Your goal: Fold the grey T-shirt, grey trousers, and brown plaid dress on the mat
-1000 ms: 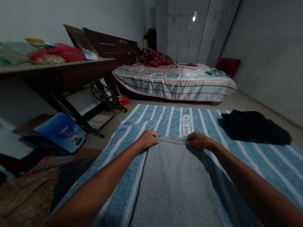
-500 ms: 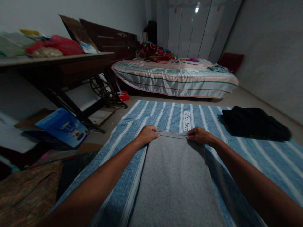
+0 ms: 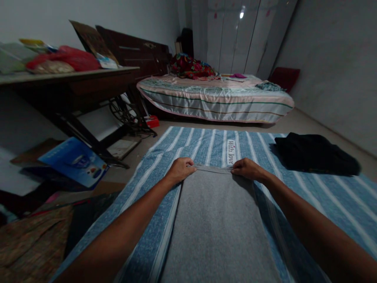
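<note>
A grey cloth lies flat along a blue and white striped sheet spread on the floor. My left hand pinches the cloth's far left corner, fingers closed on the edge. My right hand pinches the far right corner the same way. Both arms reach straight forward over the cloth. The far edge between my hands is slightly folded up.
A black garment lies on the sheet at the right. A low bed with striped covers stands behind. At the left are a dark wooden table with bags on top, a blue box and patterned fabric.
Both hands stay clamped on the cloth's far corners. The view has shifted slightly; the cloth and hands sit about where they were.
</note>
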Available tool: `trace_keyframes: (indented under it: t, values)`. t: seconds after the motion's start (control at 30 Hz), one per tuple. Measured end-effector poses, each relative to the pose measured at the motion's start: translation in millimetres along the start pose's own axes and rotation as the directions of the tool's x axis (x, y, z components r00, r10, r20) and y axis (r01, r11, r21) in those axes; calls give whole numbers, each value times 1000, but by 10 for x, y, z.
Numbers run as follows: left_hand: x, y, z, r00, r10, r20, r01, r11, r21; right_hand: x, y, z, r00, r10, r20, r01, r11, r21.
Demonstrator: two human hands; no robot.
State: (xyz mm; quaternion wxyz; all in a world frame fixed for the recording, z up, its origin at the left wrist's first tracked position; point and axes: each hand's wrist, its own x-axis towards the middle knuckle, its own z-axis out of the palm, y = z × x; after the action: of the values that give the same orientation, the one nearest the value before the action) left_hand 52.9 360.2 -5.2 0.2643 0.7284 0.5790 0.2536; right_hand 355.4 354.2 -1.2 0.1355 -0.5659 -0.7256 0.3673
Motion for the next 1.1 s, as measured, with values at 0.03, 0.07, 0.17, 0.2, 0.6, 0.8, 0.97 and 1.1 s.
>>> trace_keyframes:
  t: [0.03, 0.07, 0.17, 0.2, 0.6, 0.8, 0.97, 1.1]
  values:
    - [-4, -2, 4, 1000, 1, -2, -1, 1000, 12, 6, 6, 3, 1000, 3, -6, -3, 1000, -8]
    - [-11, -1, 10, 1000, 2, -4, -2, 1000, 26, 13, 11, 8, 1000, 5, -12, -5, 1000, -18]
    - [-42, 16, 38, 1000, 2, -23, 0, 997, 76, 30, 24, 25, 1000, -3, -29, 2, 999, -52]
    - [-54, 25, 48, 999, 0, -35, 3, 995, 95, 31, 27, 30, 999, -9, -34, 7, 998, -63]
    - [-71, 41, 24, 996, -8, -85, 35, 947, 321, 50, 5, 53, 988, -17, -154, -21, 970, -240]
    - [-227, 152, -5, 967, 119, -225, -23, 921, 390, -123, 0, -35, 931, 18, -365, -156, 923, -351]
    - [-642, 332, 112, 924, 376, -73, -331, 880, 341, -516, -67, 103, 884, -153, -442, -47, 911, -410]
    - [-981, 490, 343, 864, 476, 163, -503, 799, 330, -799, -163, 504, 830, -483, -279, 358, 845, -397]
